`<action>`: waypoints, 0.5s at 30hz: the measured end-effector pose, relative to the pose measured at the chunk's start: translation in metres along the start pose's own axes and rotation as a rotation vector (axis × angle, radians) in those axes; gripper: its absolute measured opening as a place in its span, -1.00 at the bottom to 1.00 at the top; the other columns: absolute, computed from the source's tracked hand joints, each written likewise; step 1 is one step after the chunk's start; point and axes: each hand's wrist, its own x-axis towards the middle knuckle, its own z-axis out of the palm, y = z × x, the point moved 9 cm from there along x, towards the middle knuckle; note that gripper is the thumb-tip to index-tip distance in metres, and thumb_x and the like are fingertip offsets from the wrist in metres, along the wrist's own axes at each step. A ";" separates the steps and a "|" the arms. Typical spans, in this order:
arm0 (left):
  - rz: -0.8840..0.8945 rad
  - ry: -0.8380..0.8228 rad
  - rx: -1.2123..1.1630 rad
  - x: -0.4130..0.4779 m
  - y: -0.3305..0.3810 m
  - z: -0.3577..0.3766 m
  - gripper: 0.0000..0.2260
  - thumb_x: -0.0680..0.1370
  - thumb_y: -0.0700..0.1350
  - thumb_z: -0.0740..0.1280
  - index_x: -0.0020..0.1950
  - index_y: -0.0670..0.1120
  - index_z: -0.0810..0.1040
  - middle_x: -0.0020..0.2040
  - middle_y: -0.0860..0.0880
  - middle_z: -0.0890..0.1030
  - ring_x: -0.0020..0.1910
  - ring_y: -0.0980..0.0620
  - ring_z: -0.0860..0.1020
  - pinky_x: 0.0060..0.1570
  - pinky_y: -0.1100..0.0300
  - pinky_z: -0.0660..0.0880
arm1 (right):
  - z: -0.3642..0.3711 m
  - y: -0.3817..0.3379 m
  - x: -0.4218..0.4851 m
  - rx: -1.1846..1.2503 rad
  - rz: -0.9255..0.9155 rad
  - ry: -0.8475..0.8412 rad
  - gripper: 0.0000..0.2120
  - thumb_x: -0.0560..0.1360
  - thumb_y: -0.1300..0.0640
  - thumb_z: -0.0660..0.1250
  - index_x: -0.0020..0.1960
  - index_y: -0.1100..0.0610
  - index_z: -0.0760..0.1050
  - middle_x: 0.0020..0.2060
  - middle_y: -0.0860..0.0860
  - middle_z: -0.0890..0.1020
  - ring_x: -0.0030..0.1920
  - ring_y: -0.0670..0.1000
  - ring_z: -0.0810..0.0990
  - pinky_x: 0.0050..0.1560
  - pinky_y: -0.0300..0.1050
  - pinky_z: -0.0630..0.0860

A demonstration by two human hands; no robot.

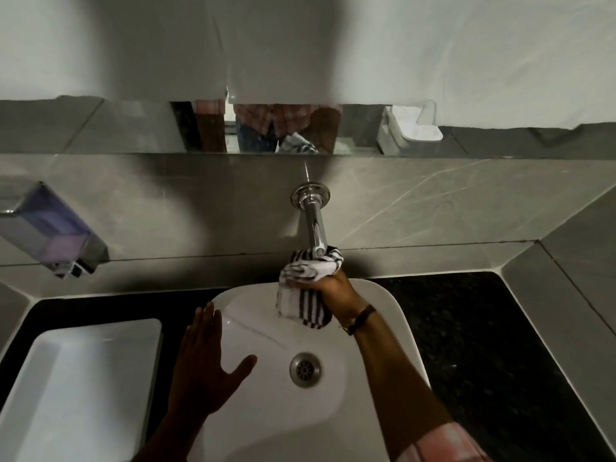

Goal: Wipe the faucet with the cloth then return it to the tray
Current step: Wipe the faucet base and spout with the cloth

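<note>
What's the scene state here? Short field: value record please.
setting: wall-mounted chrome faucet over a white sink
right hand: grips the striped cloth, wrapped around the faucet's outlet end
left hand: open, fingers spread, over the sink's left rim, holding nothing
tray: white, on the black counter left of the sink
soap dispenser: on the wall, far left
task stage: wiping under way, cloth not yet back in the tray
</note>
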 end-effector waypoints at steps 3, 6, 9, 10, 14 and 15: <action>-0.008 0.018 0.012 -0.001 -0.001 -0.002 0.07 0.41 0.60 0.08 0.67 0.00 -0.22 0.72 -0.05 -0.08 0.68 -0.01 -0.18 0.60 -0.18 0.09 | 0.008 0.021 -0.002 0.174 0.118 -0.098 -0.74 0.45 0.39 0.36 -0.04 0.12 0.73 -0.09 -0.02 0.78 -0.03 -0.07 0.74 0.00 -0.28 0.63; -0.010 0.002 0.016 -0.001 -0.001 0.000 0.07 0.41 0.60 0.09 0.68 -0.03 -0.17 0.72 -0.05 -0.07 0.68 0.01 -0.20 0.60 -0.18 0.10 | 0.005 0.025 0.000 0.208 0.024 0.041 -0.79 0.42 0.34 0.42 0.03 0.17 0.69 -0.07 0.03 0.77 -0.02 -0.01 0.73 0.03 -0.18 0.66; 0.008 0.011 0.016 -0.001 0.000 0.000 0.06 0.43 0.59 0.07 0.68 -0.06 -0.14 0.72 -0.05 -0.09 0.68 -0.03 -0.17 0.61 -0.18 0.08 | -0.009 0.018 -0.012 -0.112 -0.152 0.398 -0.77 0.44 0.27 0.52 0.07 0.17 0.61 -0.06 0.06 0.74 -0.01 -0.06 0.72 0.13 -0.14 0.66; 0.016 0.017 0.025 -0.002 0.001 -0.001 0.05 0.44 0.58 0.07 0.68 -0.06 -0.14 0.72 -0.06 -0.09 0.68 -0.04 -0.16 0.61 -0.18 0.07 | -0.010 0.015 -0.023 -0.249 -0.183 0.501 -0.78 0.42 0.19 0.55 -0.02 -0.03 0.61 -0.14 -0.11 0.72 -0.09 -0.19 0.70 0.04 -0.31 0.64; 0.022 0.037 -0.006 -0.001 0.000 -0.004 0.02 0.45 0.58 0.03 0.69 -0.07 -0.08 0.71 -0.07 -0.06 0.69 -0.06 -0.14 0.62 -0.25 0.05 | -0.017 0.020 -0.069 -0.687 -0.085 0.678 -0.84 0.41 -0.07 0.52 -0.25 -0.16 0.54 -0.39 -0.20 0.61 -0.33 -0.27 0.60 -0.25 -0.39 0.54; 0.023 0.047 -0.013 -0.001 0.003 -0.005 0.01 0.45 0.58 0.01 0.69 -0.06 -0.06 0.71 -0.06 -0.07 0.69 -0.07 -0.15 0.63 -0.26 0.02 | -0.022 0.026 -0.080 -0.737 -0.030 0.675 -0.88 0.42 -0.06 0.51 -0.20 -0.11 0.58 -0.35 -0.13 0.66 -0.31 -0.21 0.62 -0.21 -0.28 0.60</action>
